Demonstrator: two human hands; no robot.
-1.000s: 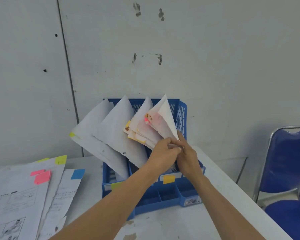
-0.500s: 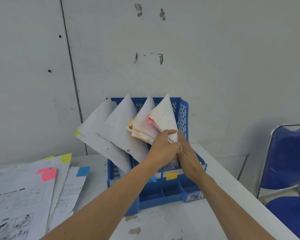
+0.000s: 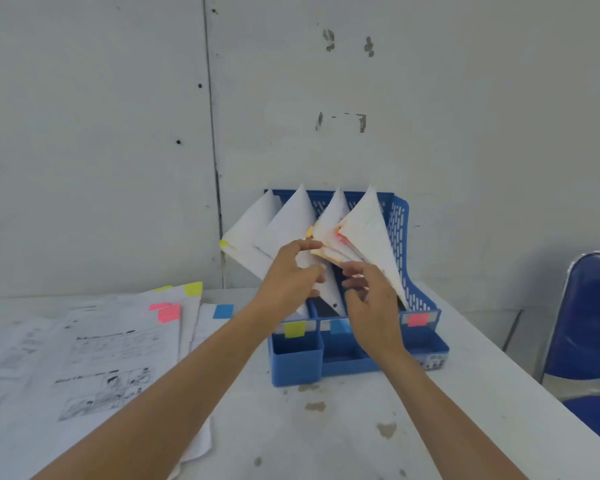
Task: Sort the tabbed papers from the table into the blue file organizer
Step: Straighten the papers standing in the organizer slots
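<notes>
Blue plastic file organizer (image 3: 400,233) with a perforated side wall stands at the back of the white table (image 3: 343,427), close against the grey wall (image 3: 464,98). Four bundles of white filed papers (image 3: 288,223) stand in its slots, leaning left, corners pointing up. Leftmost bundle carries a yellow tab at its low left corner; the third shows orange-yellow tabs, the fourth pink-red tabs. Front rail of the organizer bears a yellow label (image 3: 294,329), a blue label partly behind the right wrist, and a red label (image 3: 418,319). Low open compartments sit in front of the rail.

Left hand (image 3: 291,275): fingers loosely curled, thumb and forefinger apart, fingertips at the lower edge of the second and third bundles. Whether it pinches a sheet cannot be told. Right hand (image 3: 371,296): fingers spread and half open, tips near the lower edge of the fourth bundle, nothing clearly gripped. The two hands are close together but apart, both in front of the slots.

Loose printed tabbed papers (image 3: 94,358) lie flat in an overlapping pile on the left of the table, well apart from the organizer. Tabs visible on them: yellow at the far edge, two pink, one blue (image 3: 223,311) on the sheet nearest the organizer.

Blue padded chair with metal frame (image 3: 589,323) stands beyond the right edge of the table.
</notes>
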